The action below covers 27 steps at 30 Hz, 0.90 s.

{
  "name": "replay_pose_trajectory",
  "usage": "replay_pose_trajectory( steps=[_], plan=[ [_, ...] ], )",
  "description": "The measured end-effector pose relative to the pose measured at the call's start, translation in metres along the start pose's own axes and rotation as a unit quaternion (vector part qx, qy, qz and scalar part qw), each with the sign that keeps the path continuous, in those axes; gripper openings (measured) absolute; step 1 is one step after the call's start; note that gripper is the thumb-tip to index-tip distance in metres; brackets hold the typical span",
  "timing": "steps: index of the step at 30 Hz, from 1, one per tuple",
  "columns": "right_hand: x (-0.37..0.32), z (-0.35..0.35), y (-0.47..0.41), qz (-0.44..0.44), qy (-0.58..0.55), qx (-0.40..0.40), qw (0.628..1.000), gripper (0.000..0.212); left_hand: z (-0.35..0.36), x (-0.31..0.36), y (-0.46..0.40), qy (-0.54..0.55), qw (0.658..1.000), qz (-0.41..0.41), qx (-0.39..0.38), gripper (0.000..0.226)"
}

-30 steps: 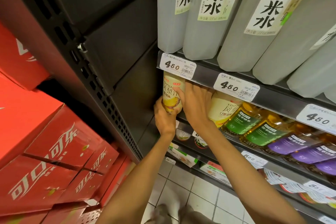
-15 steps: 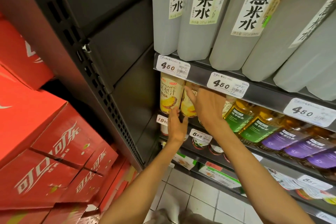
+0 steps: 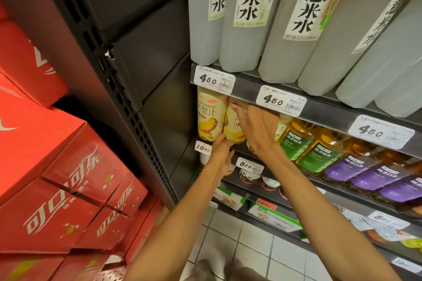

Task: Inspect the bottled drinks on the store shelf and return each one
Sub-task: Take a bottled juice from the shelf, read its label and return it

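Both hands are at the second juice bottle (image 3: 234, 125), a yellow pineapple-labelled bottle standing second from the left end of the middle shelf (image 3: 324, 113). The right hand (image 3: 258, 128) lies over the bottle's front, fingers spread and reaching up to 11 o'clock across the label, with the fingertips at the bottle's upper part; whether the thumb wraps round it cannot be told. The left hand (image 3: 220, 151) comes up from 6 o'clock, its fingers touching the bottle's base at the shelf edge; they look fairly straight, more pressing than gripping.

At 9 o'clock from that bottle, touching it, stands a first juice bottle (image 3: 210, 116) of the same kind, upright against the dark side panel (image 3: 159, 89). At 3 o'clock, partly hidden by the right hand, another yellow bottle shows, then green-labelled tea bottles (image 3: 296, 146) and purple-labelled bottles (image 3: 356, 166) running off to the right.

On the shelf above, at 12 o'clock, tall grey bottles (image 3: 294, 20) with white labels in black characters stand in a row. Price tags (image 3: 213, 78) reading 450 hang on that shelf's front edge; a tag reading 1990 (image 3: 202, 148) sits just left of the left hand, and a 560 tag (image 3: 249, 165) is just right of the left wrist.

At 9 o'clock across the frame, red cola cartons (image 3: 68, 178) are stacked. Pale floor tiles (image 3: 251, 246) show at 6 o'clock.
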State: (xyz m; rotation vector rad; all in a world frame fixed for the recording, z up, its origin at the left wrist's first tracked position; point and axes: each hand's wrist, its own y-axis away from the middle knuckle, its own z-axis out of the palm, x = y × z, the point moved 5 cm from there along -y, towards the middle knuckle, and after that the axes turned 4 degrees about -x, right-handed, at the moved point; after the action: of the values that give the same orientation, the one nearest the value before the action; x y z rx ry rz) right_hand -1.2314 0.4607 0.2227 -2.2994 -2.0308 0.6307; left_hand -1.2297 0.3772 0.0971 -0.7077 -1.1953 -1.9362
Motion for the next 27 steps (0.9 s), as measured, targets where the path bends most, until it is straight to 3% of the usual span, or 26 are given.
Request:
replay_pose_trajectory(
  steps=[5,11,16,21,24,27],
  plan=[
    [-0.004,-0.016,0.007,-0.013,-0.031,0.119,0.992,0.059,-0.015,-0.018,0.004,0.019,0.996,-0.038,0.073,0.022],
    [-0.007,-0.02,0.03,-0.023,-0.058,0.185,0.981,0.053,-0.026,-0.035,0.009,0.114,0.988,-0.075,0.067,0.05],
    [-0.011,-0.019,0.045,-0.008,-0.175,0.147,0.974,0.06,-0.028,-0.033,0.013,0.116,0.99,-0.063,0.05,0.051],
    [-0.015,-0.014,0.049,0.038,-0.333,0.08,0.939,0.085,-0.038,-0.044,0.03,0.13,0.986,-0.103,0.027,0.041],
    [-0.014,-0.015,0.06,0.035,-0.339,0.075,0.937,0.079,-0.053,-0.061,0.045,0.106,0.987,-0.117,0.041,0.055],
    [-0.004,-0.013,0.078,0.083,-0.402,0.048,0.91,0.063,-0.076,-0.077,0.061,0.169,0.976,-0.117,0.073,0.063]
  ],
)
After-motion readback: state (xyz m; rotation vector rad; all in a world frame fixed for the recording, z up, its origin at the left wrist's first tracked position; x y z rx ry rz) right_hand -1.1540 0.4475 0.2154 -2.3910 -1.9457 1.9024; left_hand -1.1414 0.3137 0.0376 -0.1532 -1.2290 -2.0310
